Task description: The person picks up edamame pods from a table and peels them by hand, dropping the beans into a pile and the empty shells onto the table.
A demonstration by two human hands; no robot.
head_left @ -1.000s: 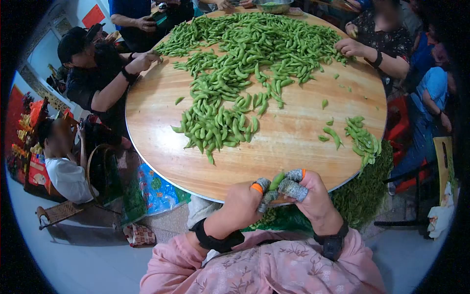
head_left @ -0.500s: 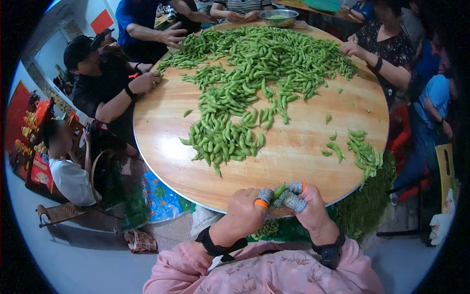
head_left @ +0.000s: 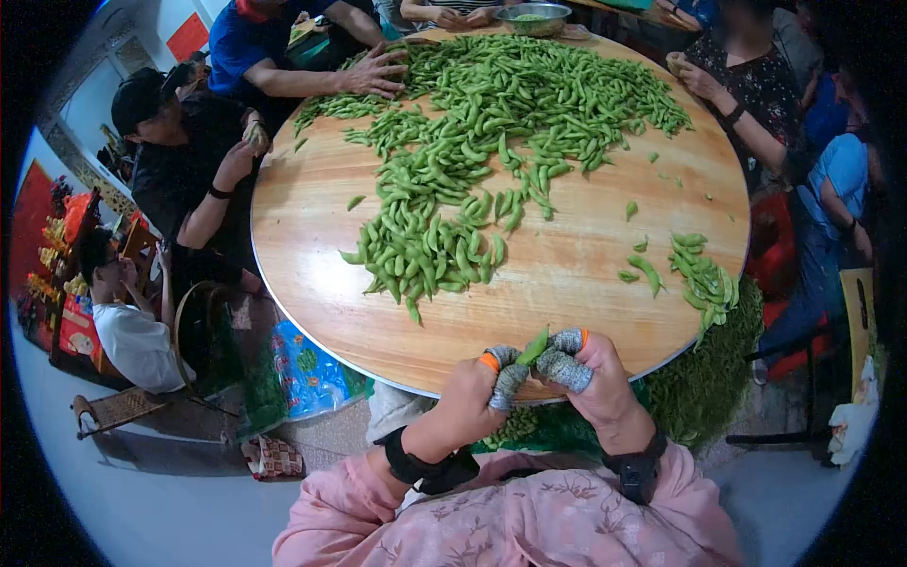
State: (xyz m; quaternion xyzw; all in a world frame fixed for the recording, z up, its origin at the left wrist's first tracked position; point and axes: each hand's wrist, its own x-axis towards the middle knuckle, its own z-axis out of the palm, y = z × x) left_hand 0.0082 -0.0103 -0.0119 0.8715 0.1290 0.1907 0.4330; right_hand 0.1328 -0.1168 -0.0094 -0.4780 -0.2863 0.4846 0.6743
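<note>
A green edamame pod is pinched between my two hands just above the near edge of the round wooden table. My left hand grips its left side, with grey knitted finger covers and an orange band on the fingers. From the right, my right hand presses covered thumb and fingertip against the pod. Beyond my hands, a large heap of edamame pods spreads over the far half of the table and reaches towards me. A smaller pile of pods lies at the right edge.
Loose pods lie near the small pile. Other people sit or stand round the table; one person's hand rests on the heap. A metal bowl stands at the far edge. Beans show below the near edge, greenery lower right.
My left hand has turned slightly, and more of the pod shows between my fingers. Across the table, one person's hand has moved right onto the heap; another at left has lifted off the edge.
</note>
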